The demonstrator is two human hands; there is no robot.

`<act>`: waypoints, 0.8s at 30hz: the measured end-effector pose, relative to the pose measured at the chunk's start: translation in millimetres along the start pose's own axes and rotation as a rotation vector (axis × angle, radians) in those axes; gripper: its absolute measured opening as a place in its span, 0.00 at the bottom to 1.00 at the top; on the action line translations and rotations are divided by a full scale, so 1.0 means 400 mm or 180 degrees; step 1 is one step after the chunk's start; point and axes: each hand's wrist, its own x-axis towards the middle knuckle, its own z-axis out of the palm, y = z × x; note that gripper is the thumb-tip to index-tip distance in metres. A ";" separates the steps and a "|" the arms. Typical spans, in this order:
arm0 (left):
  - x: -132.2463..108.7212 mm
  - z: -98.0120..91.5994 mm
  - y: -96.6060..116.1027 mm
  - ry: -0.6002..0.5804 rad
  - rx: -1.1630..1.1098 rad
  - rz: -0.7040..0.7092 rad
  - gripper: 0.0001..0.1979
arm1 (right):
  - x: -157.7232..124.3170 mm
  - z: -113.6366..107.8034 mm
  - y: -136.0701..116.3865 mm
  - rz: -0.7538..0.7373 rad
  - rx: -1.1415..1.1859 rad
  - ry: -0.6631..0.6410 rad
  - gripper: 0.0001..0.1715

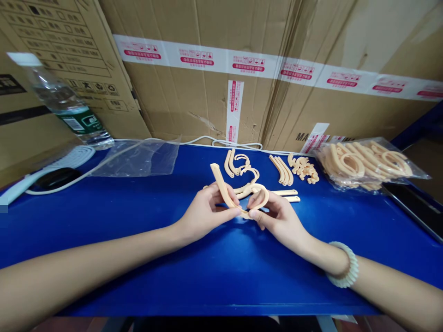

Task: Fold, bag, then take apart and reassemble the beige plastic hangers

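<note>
Both hands meet above the middle of the blue table. My left hand [207, 210] pinches a long, slightly bent beige strip [221, 184] that points up and away. In my right hand [277, 214] is a curled, hook-shaped beige piece [263, 196]. The lower ends of the two pieces come together between my thumbs; whether they are joined I cannot tell. Just beyond my fingers lie curved beige pieces [254, 173] and a pair of straight beige strips [290, 198]. Farther back are bent strips [230, 163], more bent strips [282, 170] and a heap of small beige parts [304, 168].
A clear bag of beige pieces [367, 161] lies at the right, beside a dark flat object [415, 210]. On the left are a water bottle [69, 101], a white fan-like object [69, 159] and an empty plastic bag [138, 157]. Cardboard boxes [194, 101] and a white cable [204, 138] line the back.
</note>
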 end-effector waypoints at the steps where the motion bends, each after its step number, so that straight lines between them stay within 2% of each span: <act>1: 0.000 0.002 -0.002 -0.0002 -0.0006 -0.0035 0.15 | -0.001 0.001 0.000 0.0033 0.0042 -0.0034 0.17; 7: -0.001 0.005 -0.011 -0.0415 -0.0188 -0.0145 0.17 | -0.006 0.015 0.003 0.0208 0.0295 -0.0199 0.18; 11: 0.002 0.001 -0.002 -0.0303 -0.0212 -0.0197 0.17 | 0.006 -0.013 -0.018 0.0059 -0.0042 -0.0109 0.16; 13: 0.003 -0.001 0.004 -0.0196 -0.0269 -0.0208 0.16 | 0.026 -0.063 -0.033 -0.0377 -0.0718 0.0250 0.15; 15: 0.005 -0.002 0.010 -0.0092 -0.0342 -0.0221 0.16 | 0.054 -0.135 -0.042 -0.0997 -0.1771 0.0697 0.12; 17: 0.005 -0.002 0.013 0.0008 -0.0389 -0.0243 0.15 | 0.085 -0.214 -0.040 -0.1478 -0.3007 0.0562 0.10; 19: 0.005 -0.002 0.014 0.0064 -0.0413 -0.0264 0.15 | 0.110 -0.280 -0.025 -0.1542 -0.3846 0.0209 0.10; 21: 0.005 -0.002 0.014 0.0066 -0.0427 -0.0289 0.15 | 0.125 -0.319 -0.004 -0.1440 -0.4232 -0.0113 0.10; 24: 0.005 -0.002 0.015 0.0064 -0.0429 -0.0318 0.15 | 0.134 -0.332 0.021 -0.1351 -0.4379 -0.0330 0.09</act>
